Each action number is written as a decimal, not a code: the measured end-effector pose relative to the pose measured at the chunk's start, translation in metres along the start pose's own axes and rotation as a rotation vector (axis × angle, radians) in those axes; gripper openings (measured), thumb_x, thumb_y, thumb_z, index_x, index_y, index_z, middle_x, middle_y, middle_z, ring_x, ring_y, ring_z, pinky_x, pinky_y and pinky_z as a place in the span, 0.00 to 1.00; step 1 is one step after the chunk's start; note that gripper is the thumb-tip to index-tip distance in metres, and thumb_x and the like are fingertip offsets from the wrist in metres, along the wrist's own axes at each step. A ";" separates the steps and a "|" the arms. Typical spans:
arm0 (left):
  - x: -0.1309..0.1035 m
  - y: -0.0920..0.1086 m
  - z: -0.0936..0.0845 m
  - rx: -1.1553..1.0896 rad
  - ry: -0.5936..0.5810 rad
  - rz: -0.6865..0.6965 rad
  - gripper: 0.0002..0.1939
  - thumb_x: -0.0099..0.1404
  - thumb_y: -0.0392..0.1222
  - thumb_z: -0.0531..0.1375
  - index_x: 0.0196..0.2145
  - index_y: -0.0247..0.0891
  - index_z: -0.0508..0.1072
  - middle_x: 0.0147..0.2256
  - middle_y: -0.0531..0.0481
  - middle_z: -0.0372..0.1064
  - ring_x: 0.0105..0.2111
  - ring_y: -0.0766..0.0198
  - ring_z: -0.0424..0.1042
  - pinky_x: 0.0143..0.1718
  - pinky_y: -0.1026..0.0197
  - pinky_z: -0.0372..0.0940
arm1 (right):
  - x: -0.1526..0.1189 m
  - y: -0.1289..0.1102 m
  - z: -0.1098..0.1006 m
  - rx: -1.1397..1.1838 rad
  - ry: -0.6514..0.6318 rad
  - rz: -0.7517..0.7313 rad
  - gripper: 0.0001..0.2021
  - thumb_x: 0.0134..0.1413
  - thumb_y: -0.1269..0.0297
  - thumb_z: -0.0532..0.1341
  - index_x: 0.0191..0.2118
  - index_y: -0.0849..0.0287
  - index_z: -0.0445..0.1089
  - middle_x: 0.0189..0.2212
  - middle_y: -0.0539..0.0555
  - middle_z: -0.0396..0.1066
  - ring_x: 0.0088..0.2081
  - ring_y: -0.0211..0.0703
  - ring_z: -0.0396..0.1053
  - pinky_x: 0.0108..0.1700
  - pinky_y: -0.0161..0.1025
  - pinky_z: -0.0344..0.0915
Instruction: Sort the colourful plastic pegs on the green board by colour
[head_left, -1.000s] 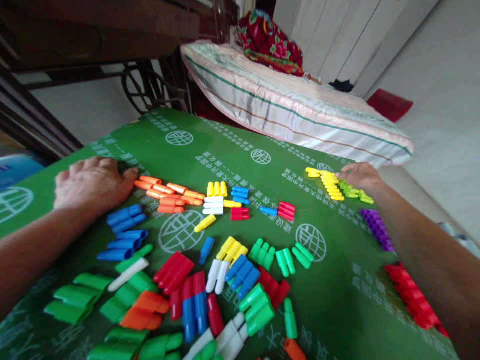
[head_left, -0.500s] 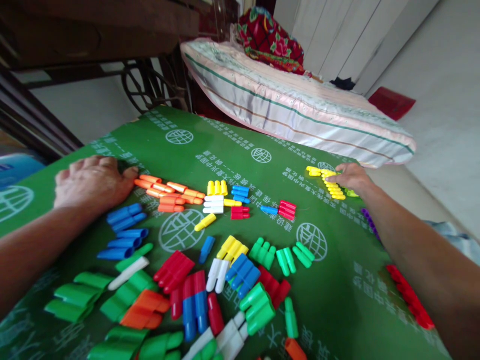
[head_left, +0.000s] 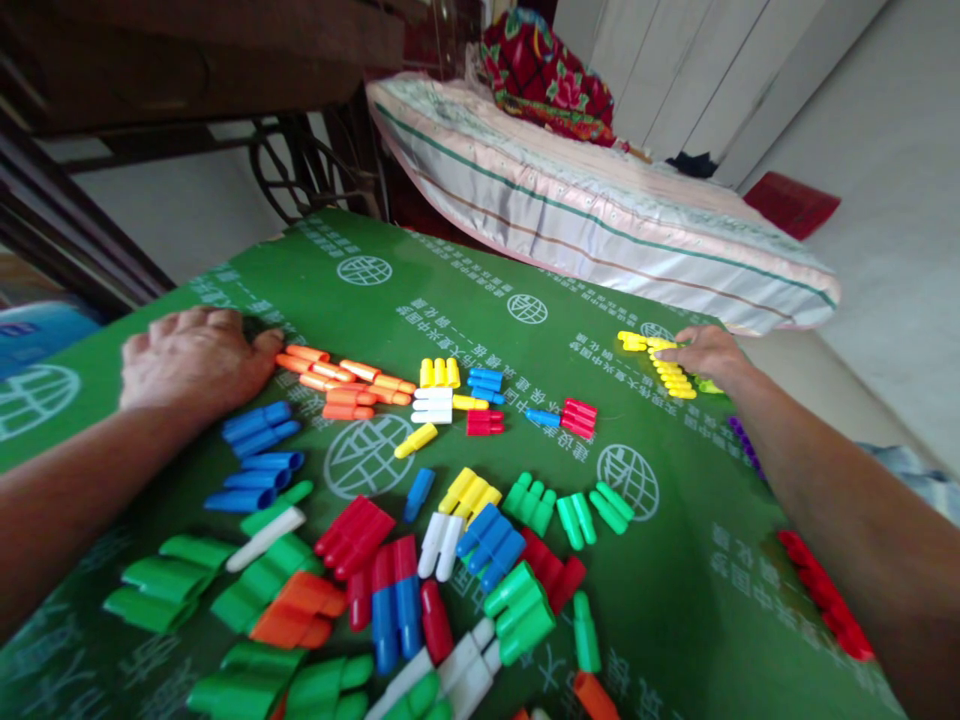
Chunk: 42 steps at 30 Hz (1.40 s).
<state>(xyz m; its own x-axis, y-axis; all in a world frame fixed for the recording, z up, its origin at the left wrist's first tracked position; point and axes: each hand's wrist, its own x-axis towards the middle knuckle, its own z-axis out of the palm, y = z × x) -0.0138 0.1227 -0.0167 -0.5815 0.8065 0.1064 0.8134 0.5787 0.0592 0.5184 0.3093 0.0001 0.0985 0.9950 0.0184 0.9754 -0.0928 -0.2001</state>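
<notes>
My left hand lies flat on the green table, its thumb against the end of a group of orange bullet-shaped plastic blocks. Nothing shows in its grip. At the far right, my right hand has its thumb and fingers closed on the end of a row of yellow bullet-shaped blocks; its other fingertips are hidden. Lime green blocks peek out beneath that hand. Blue blocks lie just below the left hand.
Many loose blocks cover the near side, among them red, green and white ones. A purple row and a red row lie by my right forearm. A bed stands beyond the table.
The whole view has shifted slightly to the right. Both hands and the blocks keep their places on the table.
</notes>
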 end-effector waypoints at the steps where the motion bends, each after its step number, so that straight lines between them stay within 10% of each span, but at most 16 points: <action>1: 0.000 0.000 0.000 0.003 -0.003 0.002 0.39 0.59 0.60 0.40 0.53 0.22 0.64 0.58 0.26 0.57 0.59 0.36 0.55 0.57 0.37 0.54 | -0.002 -0.002 -0.003 -0.040 -0.012 0.033 0.27 0.41 0.50 0.68 0.46 0.64 0.72 0.37 0.62 0.75 0.35 0.50 0.71 0.34 0.41 0.63; 9: -0.004 0.000 0.000 0.002 0.000 0.023 0.37 0.61 0.57 0.41 0.53 0.22 0.63 0.57 0.27 0.57 0.58 0.36 0.56 0.57 0.37 0.55 | -0.070 -0.045 -0.017 -0.004 0.050 -0.159 0.20 0.50 0.53 0.63 0.47 0.59 0.74 0.37 0.59 0.76 0.37 0.49 0.72 0.40 0.43 0.64; 13: -0.006 0.001 -0.002 -0.026 0.002 0.023 0.36 0.61 0.57 0.42 0.53 0.23 0.63 0.57 0.26 0.57 0.58 0.36 0.55 0.58 0.37 0.54 | -0.144 -0.088 -0.007 0.317 -0.213 -0.618 0.14 0.53 0.58 0.61 0.44 0.55 0.75 0.35 0.52 0.76 0.34 0.40 0.72 0.39 0.37 0.66; 19: -0.010 0.002 -0.003 -0.029 0.015 0.033 0.35 0.62 0.56 0.42 0.53 0.24 0.64 0.57 0.27 0.58 0.59 0.38 0.55 0.58 0.39 0.54 | -0.214 -0.155 -0.002 0.113 -0.452 -1.168 0.11 0.58 0.69 0.57 0.45 0.56 0.72 0.40 0.54 0.73 0.42 0.41 0.70 0.41 0.37 0.61; 26: -0.014 0.001 -0.002 -0.037 0.030 0.037 0.33 0.63 0.56 0.42 0.52 0.25 0.64 0.56 0.28 0.59 0.59 0.40 0.56 0.57 0.40 0.54 | -0.220 -0.178 -0.001 -0.030 -0.478 -1.139 0.08 0.57 0.64 0.61 0.42 0.57 0.72 0.37 0.54 0.73 0.39 0.42 0.70 0.37 0.36 0.59; 34: -0.015 0.002 -0.002 -0.022 0.035 0.032 0.32 0.63 0.55 0.41 0.53 0.27 0.64 0.57 0.31 0.59 0.59 0.42 0.55 0.58 0.41 0.54 | -0.202 -0.217 0.008 -0.234 -0.121 -0.978 0.14 0.63 0.70 0.50 0.44 0.62 0.73 0.40 0.61 0.73 0.43 0.47 0.70 0.41 0.39 0.64; 42: -0.007 0.000 -0.004 -0.022 0.003 0.022 0.36 0.61 0.58 0.41 0.53 0.26 0.65 0.57 0.28 0.58 0.58 0.39 0.55 0.58 0.39 0.54 | -0.197 -0.243 0.011 -0.257 -0.188 -1.019 0.13 0.59 0.74 0.53 0.41 0.63 0.74 0.41 0.64 0.74 0.45 0.47 0.71 0.44 0.39 0.66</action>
<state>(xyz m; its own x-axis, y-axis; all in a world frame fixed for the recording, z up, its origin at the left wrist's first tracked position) -0.0098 0.1168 -0.0132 -0.5634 0.8188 0.1104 0.8262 0.5579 0.0783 0.2600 0.1366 0.0338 -0.7975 0.5957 -0.0956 0.5951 0.8028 0.0377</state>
